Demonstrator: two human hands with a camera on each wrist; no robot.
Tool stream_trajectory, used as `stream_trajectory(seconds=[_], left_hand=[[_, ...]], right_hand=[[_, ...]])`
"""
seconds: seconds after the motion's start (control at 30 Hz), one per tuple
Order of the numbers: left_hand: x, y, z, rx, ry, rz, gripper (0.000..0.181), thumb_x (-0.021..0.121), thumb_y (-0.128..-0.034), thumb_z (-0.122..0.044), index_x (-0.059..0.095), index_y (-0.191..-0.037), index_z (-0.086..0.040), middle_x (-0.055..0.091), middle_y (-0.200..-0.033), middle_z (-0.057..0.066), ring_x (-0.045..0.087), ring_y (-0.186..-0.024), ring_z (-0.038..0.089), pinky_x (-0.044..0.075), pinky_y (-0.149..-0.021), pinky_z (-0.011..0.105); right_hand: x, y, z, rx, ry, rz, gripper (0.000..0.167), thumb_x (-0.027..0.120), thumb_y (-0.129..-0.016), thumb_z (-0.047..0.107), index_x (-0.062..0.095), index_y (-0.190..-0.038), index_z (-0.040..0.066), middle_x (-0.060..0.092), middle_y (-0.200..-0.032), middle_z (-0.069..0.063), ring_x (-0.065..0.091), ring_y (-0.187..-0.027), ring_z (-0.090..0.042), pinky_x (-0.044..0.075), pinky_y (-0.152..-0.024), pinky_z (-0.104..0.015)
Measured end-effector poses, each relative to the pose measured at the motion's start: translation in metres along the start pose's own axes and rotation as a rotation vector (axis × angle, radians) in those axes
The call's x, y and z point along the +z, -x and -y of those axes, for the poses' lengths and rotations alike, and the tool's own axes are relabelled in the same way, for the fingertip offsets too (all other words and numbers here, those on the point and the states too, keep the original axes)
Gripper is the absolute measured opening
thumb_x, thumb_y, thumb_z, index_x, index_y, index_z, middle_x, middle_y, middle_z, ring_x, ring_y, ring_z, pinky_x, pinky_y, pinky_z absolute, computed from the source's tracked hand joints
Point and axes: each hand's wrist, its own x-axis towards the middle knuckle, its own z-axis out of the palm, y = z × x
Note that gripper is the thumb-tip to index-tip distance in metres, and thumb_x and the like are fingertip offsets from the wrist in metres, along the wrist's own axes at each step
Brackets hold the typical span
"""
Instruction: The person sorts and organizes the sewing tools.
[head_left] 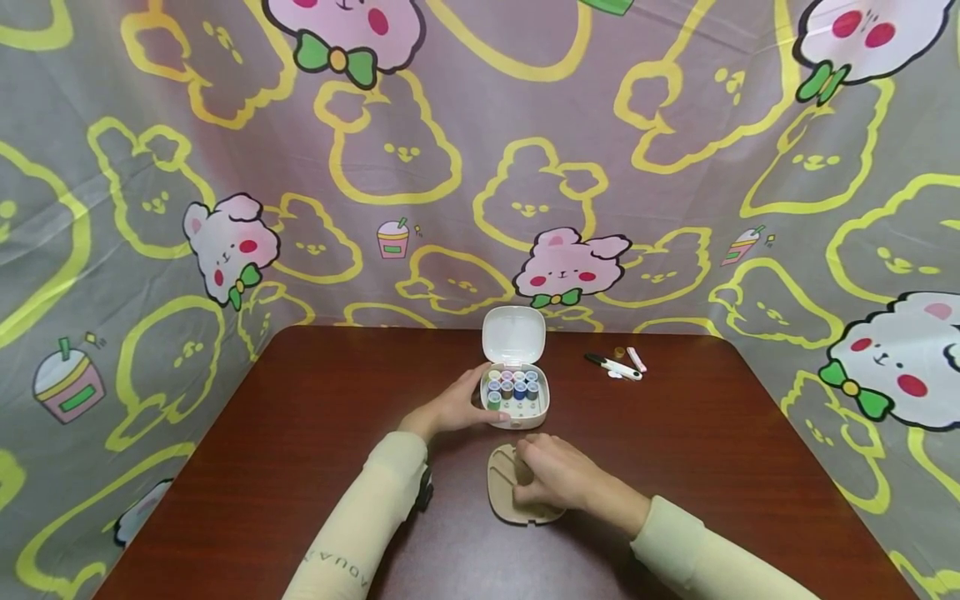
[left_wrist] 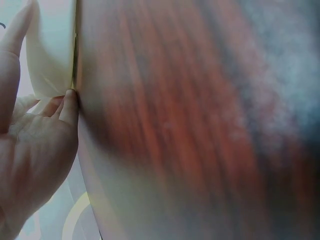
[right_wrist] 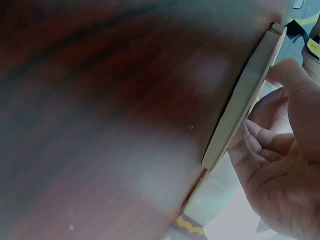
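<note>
A white sewing box [head_left: 538,421] stands with its lid [head_left: 513,333] raised. Several thread spools [head_left: 521,390] sit upright inside, in blue, green, grey and pale colours. My left hand [head_left: 457,404] holds the box at its left side, thumb across the front corner and fingers along the wall; the left wrist view shows fingertips at the box's lower edge. Nearer to me, a beige compartment tray [head_left: 501,498] lies on the table. My right hand [head_left: 558,471] grips inside it with bent thumb and fingers, covering its right part. Whatever lies under those fingers is hidden.
On the brown table [head_left: 322,417], right of the box, lie a black-and-white pen-like tool [head_left: 617,367], a small pink-and-white piece [head_left: 636,359] and a small yellowish round item [head_left: 619,352]. A patterned cloth [head_left: 450,167] hangs behind the table and along its sides.
</note>
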Motion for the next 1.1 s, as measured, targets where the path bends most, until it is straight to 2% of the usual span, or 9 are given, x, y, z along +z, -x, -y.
stream_trajectory(seconds=[0.53,0.9,1.1], left_hand=[[0.000,-0.001,0.000,-0.002,-0.007,-0.005,0.104,0.086,-0.0809,-0.046,0.026,-0.162,-0.020,0.037,-0.157,0.013,0.038,-0.142,0.027,0.030,-0.119,0.048],[0.001,-0.001,0.000,0.026,0.011,-0.018,0.102,0.088,-0.0808,-0.042,0.029,-0.161,-0.019,0.041,-0.151,0.014,0.042,-0.138,0.028,0.032,-0.117,0.048],[0.000,-0.003,0.001,0.050,0.011,-0.010,0.099,0.086,-0.0829,-0.036,0.028,-0.161,-0.017,0.041,-0.150,0.016,0.042,-0.137,0.028,0.033,-0.116,0.047]], right_hand=[[-0.004,0.001,-0.005,-0.040,-0.067,-0.029,0.027,0.080,-0.068,0.029,0.058,-0.078,0.018,0.056,-0.070,0.007,0.044,-0.058,-0.002,0.035,-0.048,-0.020],[-0.022,-0.003,-0.009,-0.068,-0.077,-0.128,0.023,0.078,-0.066,0.024,0.057,-0.072,0.016,0.052,-0.065,0.008,0.043,-0.058,-0.002,0.033,-0.047,-0.018],[-0.033,-0.006,-0.011,-0.057,-0.073,-0.175,0.023,0.077,-0.065,0.025,0.057,-0.070,0.016,0.050,-0.066,0.007,0.041,-0.058,-0.002,0.031,-0.046,-0.018]])
